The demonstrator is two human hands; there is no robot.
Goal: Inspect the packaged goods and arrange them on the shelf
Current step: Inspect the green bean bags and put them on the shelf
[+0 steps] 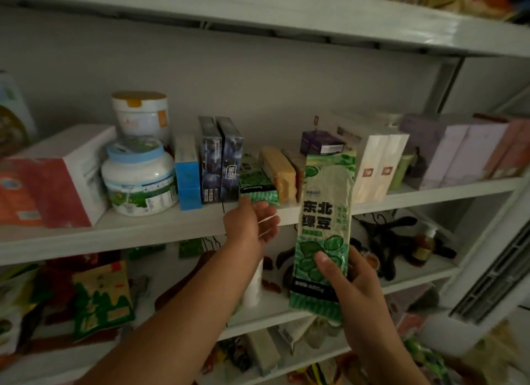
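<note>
Head view: right hand (354, 284) grips bean packet (325, 212) (fingers (325, 262) mostly hidden); left hand (252, 224) relaxed.

Dim light falls on a white shelving unit (446, 80) backed by a plain grey wall (258, 77), one board (114, 232) running just behind the fingers (268, 212), an upper board (258, 14) high above them, a slatted white panel (493, 275) off to their right.

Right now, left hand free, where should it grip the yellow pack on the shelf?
Probably its near end, from the front: the yellow pack lies end-on toward the shelf edge, hemmed in on both sides. The left hand is open nearby.
</note>
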